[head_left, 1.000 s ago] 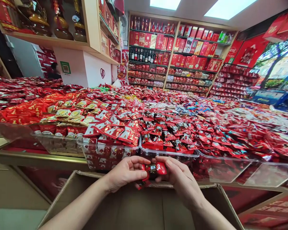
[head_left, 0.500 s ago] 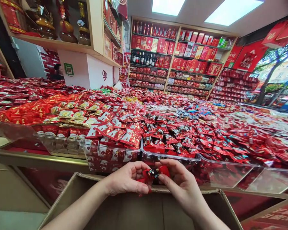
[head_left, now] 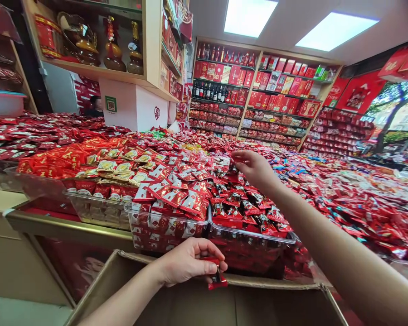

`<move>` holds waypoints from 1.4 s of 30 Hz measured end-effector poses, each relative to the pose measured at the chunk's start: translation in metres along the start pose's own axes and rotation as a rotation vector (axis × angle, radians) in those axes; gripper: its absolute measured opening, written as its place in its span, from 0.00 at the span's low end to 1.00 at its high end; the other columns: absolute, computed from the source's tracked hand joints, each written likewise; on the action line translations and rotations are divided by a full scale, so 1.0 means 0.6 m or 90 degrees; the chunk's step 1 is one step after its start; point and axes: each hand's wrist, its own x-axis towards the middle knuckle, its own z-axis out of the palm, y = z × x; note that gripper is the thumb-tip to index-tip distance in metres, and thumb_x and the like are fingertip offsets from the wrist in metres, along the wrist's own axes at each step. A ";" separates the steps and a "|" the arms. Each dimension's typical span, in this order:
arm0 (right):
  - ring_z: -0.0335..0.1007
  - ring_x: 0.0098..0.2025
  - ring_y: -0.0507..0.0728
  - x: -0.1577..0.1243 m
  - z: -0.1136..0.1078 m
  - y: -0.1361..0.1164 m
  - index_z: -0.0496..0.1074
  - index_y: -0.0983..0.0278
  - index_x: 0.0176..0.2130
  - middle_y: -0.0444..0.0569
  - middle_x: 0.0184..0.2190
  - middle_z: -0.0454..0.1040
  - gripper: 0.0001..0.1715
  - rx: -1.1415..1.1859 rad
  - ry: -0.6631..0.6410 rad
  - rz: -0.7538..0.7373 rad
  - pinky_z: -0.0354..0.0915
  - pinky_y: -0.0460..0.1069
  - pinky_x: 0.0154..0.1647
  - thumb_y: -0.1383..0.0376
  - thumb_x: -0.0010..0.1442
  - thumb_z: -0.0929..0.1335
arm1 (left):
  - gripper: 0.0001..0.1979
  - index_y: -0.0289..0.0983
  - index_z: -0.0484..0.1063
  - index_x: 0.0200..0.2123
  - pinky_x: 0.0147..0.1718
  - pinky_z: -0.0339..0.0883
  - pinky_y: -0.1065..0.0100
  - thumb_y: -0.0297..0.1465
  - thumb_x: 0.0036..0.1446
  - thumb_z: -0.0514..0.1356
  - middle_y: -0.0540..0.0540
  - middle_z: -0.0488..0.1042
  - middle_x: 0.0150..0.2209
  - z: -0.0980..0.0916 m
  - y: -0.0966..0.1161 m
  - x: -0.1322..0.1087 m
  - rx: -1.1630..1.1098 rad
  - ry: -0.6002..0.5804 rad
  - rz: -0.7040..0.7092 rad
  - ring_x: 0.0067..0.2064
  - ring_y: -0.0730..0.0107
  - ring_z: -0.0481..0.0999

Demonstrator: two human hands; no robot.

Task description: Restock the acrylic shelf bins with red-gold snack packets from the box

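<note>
My left hand (head_left: pixel 187 265) is closed on a few red-and-black candy packets (head_left: pixel 216 277), held above the far rim of an open cardboard box (head_left: pixel 129 294). My right hand (head_left: pixel 253 167) is stretched forward over a clear plastic bin (head_left: pixel 251 240) heaped with the same red-and-black packets (head_left: pixel 241 203). Its fingers pinch one small dark packet (head_left: pixel 231 166) over the far end of that heap.
A clear bin of red-and-white packets (head_left: pixel 177 192) stands just left, then one of gold-topped packets (head_left: pixel 119 165). Red sweets cover the whole counter. Wall shelves (head_left: pixel 258 86) hold red boxes and bottles. A wooden counter edge (head_left: pixel 54 224) runs at the left.
My right hand left the left hand and reached forward over the red-and-black heap with one packet. The left hand stayed by the box rim with the other packets. The view tilted down slightly.
</note>
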 end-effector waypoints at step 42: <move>0.64 0.27 0.49 -0.324 0.092 0.003 0.62 0.65 0.32 0.44 0.26 0.69 0.15 0.464 -0.120 0.342 0.61 0.45 0.29 0.59 0.47 0.69 | 0.09 0.36 0.59 0.32 0.31 0.68 0.69 0.34 0.51 0.55 0.49 0.71 0.32 0.024 -0.002 0.011 0.077 0.045 0.052 0.32 0.73 0.73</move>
